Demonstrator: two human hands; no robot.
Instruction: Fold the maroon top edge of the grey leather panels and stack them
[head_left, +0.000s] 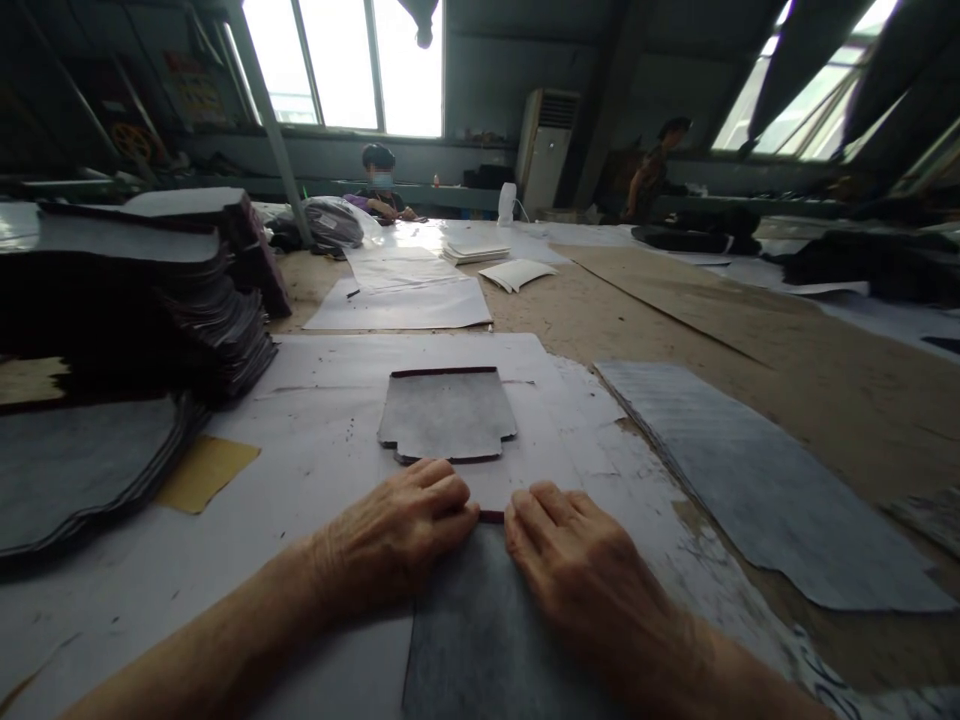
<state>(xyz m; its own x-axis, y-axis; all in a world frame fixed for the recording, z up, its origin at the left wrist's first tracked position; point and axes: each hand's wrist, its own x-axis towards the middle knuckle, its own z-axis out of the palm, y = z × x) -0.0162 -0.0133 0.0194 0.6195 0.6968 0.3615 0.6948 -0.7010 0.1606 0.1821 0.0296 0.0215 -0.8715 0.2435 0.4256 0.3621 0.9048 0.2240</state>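
My left hand and my right hand rest side by side on the far edge of a dark grey cut sheet lying on white paper in front of me. Both hands have their fingers curled down and pressed on that edge, fingertips nearly meeting in the middle. Just beyond them lies a smaller grey cut piece with notched lower corners and a dark red top edge, flat and untouched.
A tall stack of dark cut pieces and a lower pile stand at the left, next to a yellow scrap. A long grey sheet lies at the right. Two people work at the far tables.
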